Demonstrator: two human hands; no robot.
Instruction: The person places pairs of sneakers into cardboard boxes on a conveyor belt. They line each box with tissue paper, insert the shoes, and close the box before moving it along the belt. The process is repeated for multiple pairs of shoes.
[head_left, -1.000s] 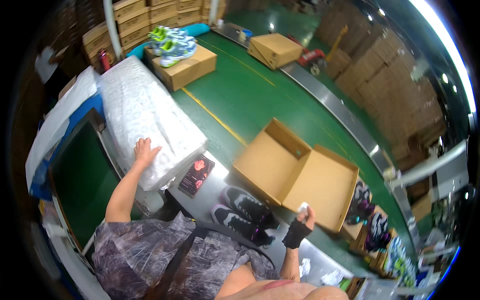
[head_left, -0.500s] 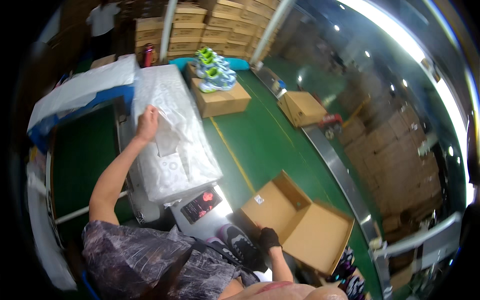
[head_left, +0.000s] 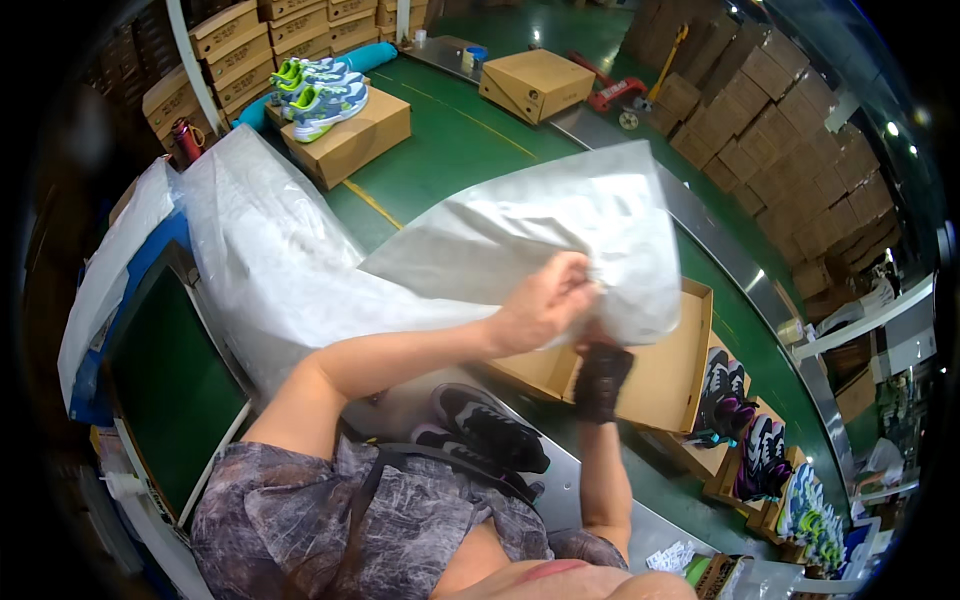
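Note:
A large sheet of thin white paper is raised in the air over an open brown shoe box and hides part of it. My left hand pinches the sheet at a bunched spot. My right hand, in a dark fingerless glove, is just below the left one, with its partly covered fingers closed at the same spot of the sheet. On the metal bench close to my body lies a pair of black-and-grey sneakers.
A plastic-covered stack of white sheets stands at the left, beside a dark green panel. Blue-and-green sneakers sit on a carton beyond. More shoes line the right side. A closed carton stands farther off.
My left hand has pulled a sheet off the white stack and swung it right, over the box. My right hand has come up from the box to meet it. My view has turned.

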